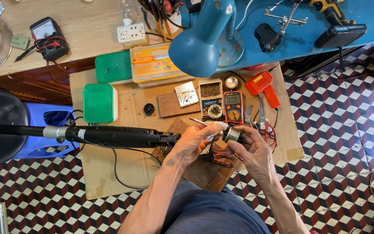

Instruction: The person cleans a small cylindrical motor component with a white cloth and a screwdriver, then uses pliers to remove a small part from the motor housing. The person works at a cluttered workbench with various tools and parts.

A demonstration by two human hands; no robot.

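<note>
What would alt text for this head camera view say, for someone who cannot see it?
Seen from above, a person's left hand and right hand hold a small round metal part with red wires over a cardboard-covered work surface. A long black pole-shaped fan stand lies to the left; an orange digital multimeter sits just beyond.

The small cylinder (231,134) in the right hand (252,151) looks like metal, dull with a faint shine; the left hand (193,143) presses a white cloth-like scrap (216,131) against it. The long black pole (117,135) is matt plastic, joined to a bare grey metal tube (50,131). The low table (109,169) is covered in rough brown cardboard — the green boxes (99,102) on it are smooth, glossy plastic.
</note>
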